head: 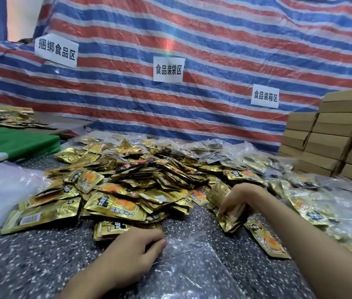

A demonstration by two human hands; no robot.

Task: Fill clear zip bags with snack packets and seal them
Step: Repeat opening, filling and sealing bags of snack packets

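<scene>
Just before the pile [138, 180], on the surface [30, 255]: right hand [238, 199], fingers gripping a packet stack [231, 220]; left hand [133, 253], fingers curled, pinching the bag [194, 268] edge.

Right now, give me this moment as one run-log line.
left hand: curled at edge of clear bag, grip unclear | right hand: grips snack packets | clear bag: flat on table, looks empty
</scene>
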